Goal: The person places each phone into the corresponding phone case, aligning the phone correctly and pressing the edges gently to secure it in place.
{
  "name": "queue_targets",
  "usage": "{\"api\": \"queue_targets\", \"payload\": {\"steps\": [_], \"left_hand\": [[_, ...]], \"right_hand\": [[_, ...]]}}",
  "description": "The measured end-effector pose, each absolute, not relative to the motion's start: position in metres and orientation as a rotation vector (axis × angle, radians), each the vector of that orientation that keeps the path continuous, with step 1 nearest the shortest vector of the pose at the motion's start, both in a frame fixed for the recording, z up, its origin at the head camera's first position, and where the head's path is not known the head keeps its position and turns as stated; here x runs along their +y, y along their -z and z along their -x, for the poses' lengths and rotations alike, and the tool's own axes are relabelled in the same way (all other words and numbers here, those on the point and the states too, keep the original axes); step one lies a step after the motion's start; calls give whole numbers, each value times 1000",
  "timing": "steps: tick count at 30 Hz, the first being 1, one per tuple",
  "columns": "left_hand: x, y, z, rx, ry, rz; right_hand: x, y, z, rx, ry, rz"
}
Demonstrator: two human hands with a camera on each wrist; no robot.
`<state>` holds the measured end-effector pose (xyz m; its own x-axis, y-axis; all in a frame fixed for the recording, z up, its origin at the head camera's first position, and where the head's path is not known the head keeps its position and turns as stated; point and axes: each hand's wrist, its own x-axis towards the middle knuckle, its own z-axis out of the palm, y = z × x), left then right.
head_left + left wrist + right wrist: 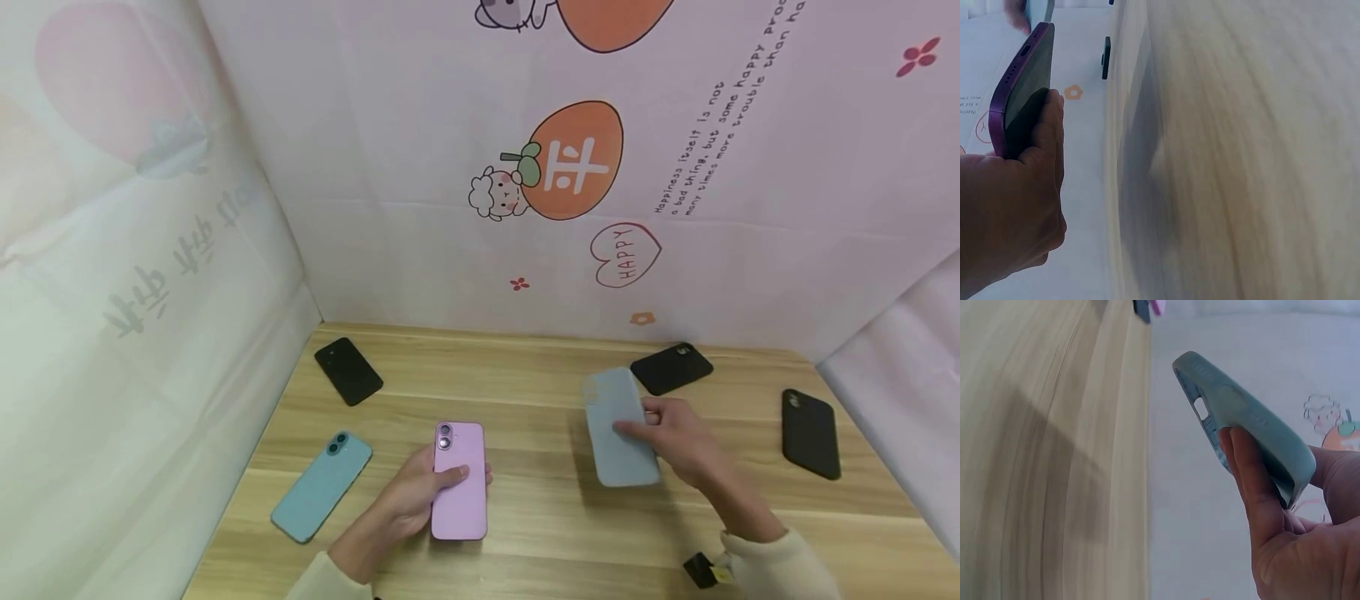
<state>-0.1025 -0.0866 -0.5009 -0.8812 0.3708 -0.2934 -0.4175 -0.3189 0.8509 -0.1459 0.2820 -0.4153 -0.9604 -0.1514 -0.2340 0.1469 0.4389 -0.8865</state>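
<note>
My left hand (408,497) grips a lilac phone (460,515) above the table, its thumb across the back and its fingers underneath. Two camera lenses show at the phone's upper left corner. In the left wrist view, the dark screen side of that phone (1033,94) faces the fingers. Farther right, my right hand (681,439) pinches a pale blue phone case (621,454) between thumb and fingers, tilted and off the table. Seen from the right wrist, the case (1260,425) is a hollow shell with a cutout in it, and fingers reach inside.
A blue phone (321,489) lies left of my left hand, with a black phone-shaped item (348,372) behind it. Another black one (671,370) lies by the back wall, and a third (812,435) at right. A small black object (701,570) is beside the right sleeve.
</note>
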Motion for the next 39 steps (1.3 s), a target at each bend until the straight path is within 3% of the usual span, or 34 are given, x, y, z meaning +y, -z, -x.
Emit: {"api": "queue_targets", "payload": {"steps": [18,39], "left_hand": [[-77,498,102,1455,-2206,45],[-67,487,104,1308,-2238,28]], "right_hand": [[208,416,134,2313,1658,89],[162,429,127,2139,1740,195]]}}
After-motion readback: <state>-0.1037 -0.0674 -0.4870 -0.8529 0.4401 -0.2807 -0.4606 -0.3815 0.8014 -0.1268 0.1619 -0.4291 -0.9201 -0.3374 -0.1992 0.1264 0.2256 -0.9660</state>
